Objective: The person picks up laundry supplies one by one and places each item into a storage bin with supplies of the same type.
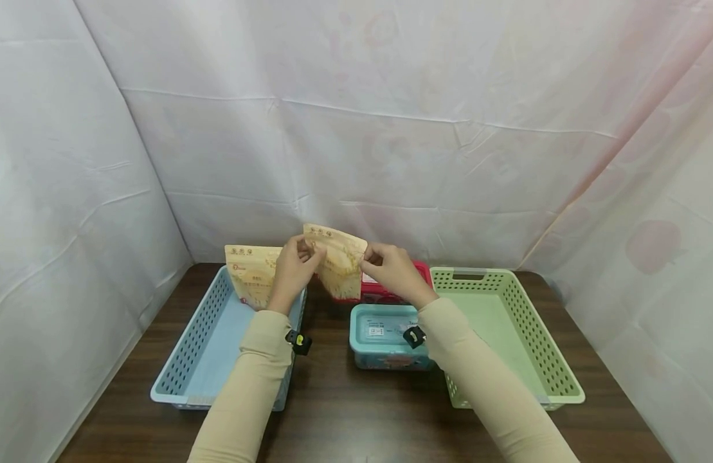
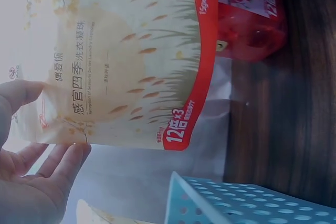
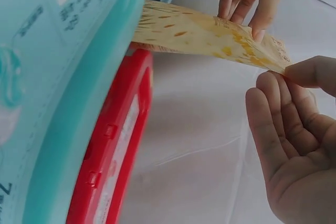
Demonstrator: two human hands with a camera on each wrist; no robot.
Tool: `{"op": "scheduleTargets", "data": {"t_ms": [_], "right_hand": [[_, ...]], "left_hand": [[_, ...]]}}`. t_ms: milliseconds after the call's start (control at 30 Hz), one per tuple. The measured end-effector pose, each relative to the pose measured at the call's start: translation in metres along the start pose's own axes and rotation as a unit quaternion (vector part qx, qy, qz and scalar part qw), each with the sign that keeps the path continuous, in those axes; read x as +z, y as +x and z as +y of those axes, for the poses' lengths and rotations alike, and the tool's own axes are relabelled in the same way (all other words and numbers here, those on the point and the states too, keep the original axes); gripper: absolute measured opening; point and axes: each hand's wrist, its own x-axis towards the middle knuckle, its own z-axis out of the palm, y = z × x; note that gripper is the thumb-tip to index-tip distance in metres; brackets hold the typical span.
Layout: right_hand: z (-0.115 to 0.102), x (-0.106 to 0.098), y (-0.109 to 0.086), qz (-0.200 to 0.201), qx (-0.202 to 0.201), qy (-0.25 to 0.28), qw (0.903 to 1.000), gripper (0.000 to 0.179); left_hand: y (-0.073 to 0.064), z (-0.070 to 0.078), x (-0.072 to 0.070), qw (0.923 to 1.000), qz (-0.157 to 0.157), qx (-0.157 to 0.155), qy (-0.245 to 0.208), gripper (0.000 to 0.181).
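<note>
A flat cream pouch of laundry beads (image 1: 340, 260), with printed leaves and a red bottom band, is held up between both hands in the head view. My left hand (image 1: 298, 267) pinches its left edge, thumb on the printed face in the left wrist view. On the opposite edge, my right hand (image 1: 393, 267) pinches the pouch between thumb and fingertip, its other fingers loosely bent in the right wrist view. Another similar pouch (image 1: 249, 273) leans upright at the back of the blue basket (image 1: 197, 334), partly behind my left hand.
A teal lidded box (image 1: 385, 328) sits mid-table, under the right forearm. Behind it is a red box (image 1: 422, 273), partly covered by the right hand. On the right stands a green basket (image 1: 521, 328). White cloth (image 1: 356, 148) hangs behind the dark wooden table (image 1: 344, 418).
</note>
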Motion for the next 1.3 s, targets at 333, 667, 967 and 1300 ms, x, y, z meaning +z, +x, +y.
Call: {"op": "scheduleTargets", "data": {"t_ms": [333,667,967,1300], "right_hand": [[-0.007,-0.005,-0.001,0.028,-0.011,0.036,0.9989,0.008],[-0.011,-0.011,0.001,0.051,-0.018,0.063,0.9965,0.009],[-0.01,-0.013,0.0,0.053,-0.003,0.076,0.9957,0.012],[-0.005,-0.014,0.003,0.064,0.02,0.115,0.9911,0.014]], "left_hand": [[-0.001,0.015,-0.007,0.9996,0.021,0.003,-0.019,0.063],[-0.004,0.022,-0.015,0.9988,0.032,0.007,-0.036,0.056],[-0.006,0.023,-0.02,0.9968,0.054,0.01,-0.059,0.05],[-0.009,0.022,-0.024,0.9965,0.063,0.004,-0.055,0.041]]}}
